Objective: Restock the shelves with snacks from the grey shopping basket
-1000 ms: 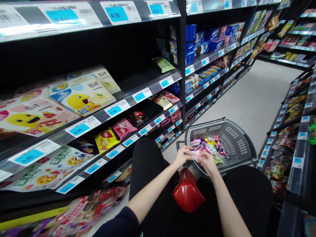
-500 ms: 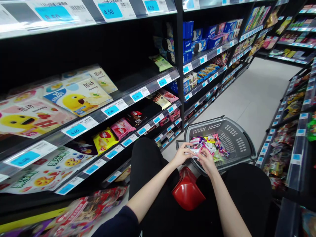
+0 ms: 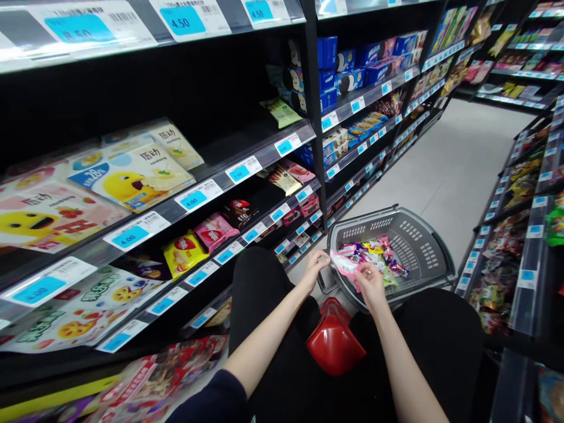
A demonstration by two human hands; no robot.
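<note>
Between my two hands a pink and white wrapped candy (image 3: 343, 263) is stretched out over the near left rim of a grey shopping basket (image 3: 416, 226). My left hand (image 3: 316, 268) pinches its left end, just outside the rim. At the other end, my right hand (image 3: 370, 281) grips it with thumb and fingers. Below, a heap of colourful wrapped candies (image 3: 374, 247) lies in the basket. Whether the wrapper is torn anywhere is too small to tell.
A red glossy stool (image 3: 335, 343) shows between my knees. Shelves to my left carry yellow and pink snack boxes (image 3: 136, 176), a yellow packet (image 3: 185, 252) and blue cookie boxes (image 3: 328, 53). Candy racks (image 3: 493, 264) line the right. The aisle floor (image 3: 467, 147) stretches ahead.
My hands have moved apart, the left one going left and slightly up. The candy, bunched between my fingers before, is now drawn out lengthwise. The view has shifted slightly.
</note>
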